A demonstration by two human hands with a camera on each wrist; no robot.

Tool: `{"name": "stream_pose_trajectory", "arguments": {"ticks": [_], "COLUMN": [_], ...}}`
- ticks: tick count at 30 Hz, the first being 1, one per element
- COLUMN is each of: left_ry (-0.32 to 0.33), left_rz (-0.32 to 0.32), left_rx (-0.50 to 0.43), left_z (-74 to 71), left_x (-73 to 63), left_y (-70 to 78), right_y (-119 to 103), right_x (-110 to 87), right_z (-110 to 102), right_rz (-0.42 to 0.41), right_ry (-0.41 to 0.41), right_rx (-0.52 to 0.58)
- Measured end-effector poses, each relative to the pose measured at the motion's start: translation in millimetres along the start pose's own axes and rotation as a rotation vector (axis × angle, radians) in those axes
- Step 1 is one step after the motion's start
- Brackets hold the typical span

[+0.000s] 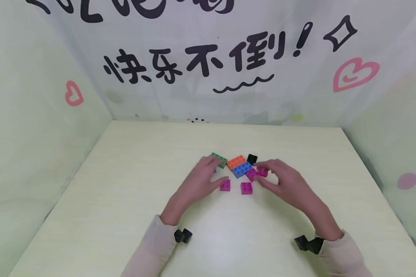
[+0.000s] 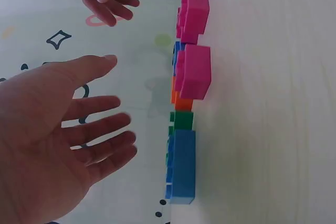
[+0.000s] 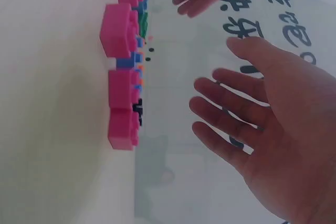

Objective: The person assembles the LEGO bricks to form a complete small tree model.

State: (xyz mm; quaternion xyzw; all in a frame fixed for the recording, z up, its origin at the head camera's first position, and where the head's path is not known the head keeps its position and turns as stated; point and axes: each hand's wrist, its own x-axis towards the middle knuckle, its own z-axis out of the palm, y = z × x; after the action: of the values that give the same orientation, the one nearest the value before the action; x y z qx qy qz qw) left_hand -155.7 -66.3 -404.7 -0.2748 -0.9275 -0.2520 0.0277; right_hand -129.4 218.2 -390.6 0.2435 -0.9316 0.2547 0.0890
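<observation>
Toy building bricks lie in a loose cluster on the table. My left hand [image 1: 202,179] hovers above the cluster's left side, fingers spread and holding nothing. Nearest to it are a green brick [image 1: 219,159], a light blue brick [image 2: 182,167] mostly hidden by the hand in the head view, and a pink brick [image 1: 225,185]. Over the right side hangs my right hand [image 1: 285,180], its fingers apart and nothing in them. Beneath and beside it are two pink bricks [image 3: 123,87], a blue brick [image 1: 242,169], an orange brick [image 1: 236,162] and a black brick [image 1: 252,159]. Another pink brick [image 1: 246,188] sits in front.
The pale wooden table [image 1: 124,200] extends around the bricks. A printed cloth [image 1: 180,100] with dark characters and pink hearts stands behind it, with similar cloth at both sides. Each wrist carries a small black device [image 1: 183,236] near the sleeve.
</observation>
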Motion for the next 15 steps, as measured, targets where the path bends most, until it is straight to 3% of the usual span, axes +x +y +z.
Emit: {"name": "stream_pose_trajectory", "arguments": {"ticks": [2,6,15], "left_ry": [-0.064,-0.151,-0.176], "left_rz": [0.016,0.013,0.017], "left_rx": [-0.050,-0.030,0.017], "left_z": [5.2,14.4,18.7], "left_x": [0.7,0.4,-0.6], "left_y": [2.5,3.4,0.4], "right_y": [-3.8,-5.9,-1.8], "right_x": [1.2,2.4,2.5], "right_z": [8.0,20.8,30.6], "right_rz": [-0.015,-0.002,-0.023], "right_ry": [-0.084,-0.180,-0.210], "right_rx": [0.032,0.034,0.046]}}
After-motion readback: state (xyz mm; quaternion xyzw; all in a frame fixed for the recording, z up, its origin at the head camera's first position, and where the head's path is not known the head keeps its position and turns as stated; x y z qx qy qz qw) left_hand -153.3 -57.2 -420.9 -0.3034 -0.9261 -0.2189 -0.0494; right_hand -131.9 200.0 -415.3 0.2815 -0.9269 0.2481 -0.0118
